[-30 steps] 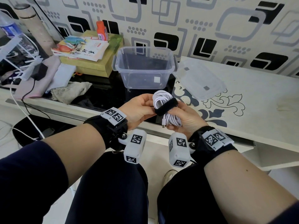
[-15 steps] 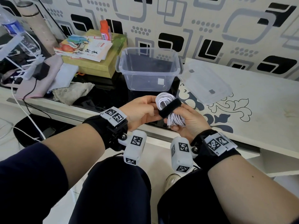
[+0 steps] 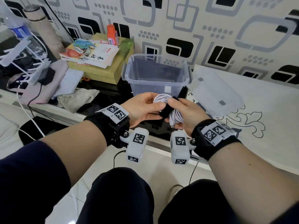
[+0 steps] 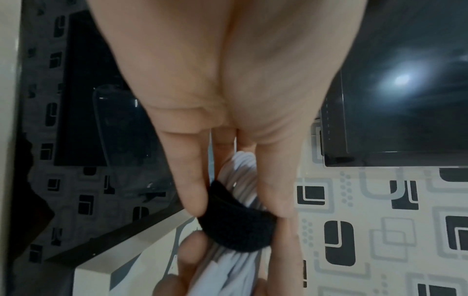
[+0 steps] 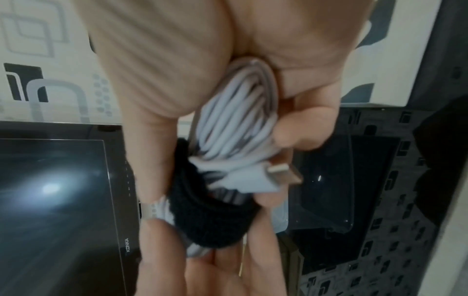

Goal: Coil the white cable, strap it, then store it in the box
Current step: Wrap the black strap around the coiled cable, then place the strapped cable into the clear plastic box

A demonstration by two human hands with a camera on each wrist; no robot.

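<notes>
The white cable (image 3: 160,99) is wound into a tight coil, with a black strap (image 3: 166,110) wrapped round its middle. Both hands hold it in front of the table's edge. My left hand (image 3: 145,107) pinches the coil (image 4: 240,174) at the strap (image 4: 235,228) from the left. My right hand (image 3: 182,110) cups the lower half of the coil (image 5: 238,120) with curled fingers, thumb on the strap (image 5: 210,222). A USB plug (image 5: 283,174) sticks out of the bundle. The clear plastic box (image 3: 156,75) stands open just behind the hands.
The box's clear lid (image 3: 213,91) lies to the right on the white patterned table (image 3: 267,110). On the left are a green box with booklets (image 3: 98,62), an orange bottle (image 3: 112,35), a crumpled cloth (image 3: 77,99), a water bottle (image 3: 17,29) and loose wires (image 3: 24,110).
The right thumb has come up over the strap, covering part of it. The bundle stays between both hands in front of the box.
</notes>
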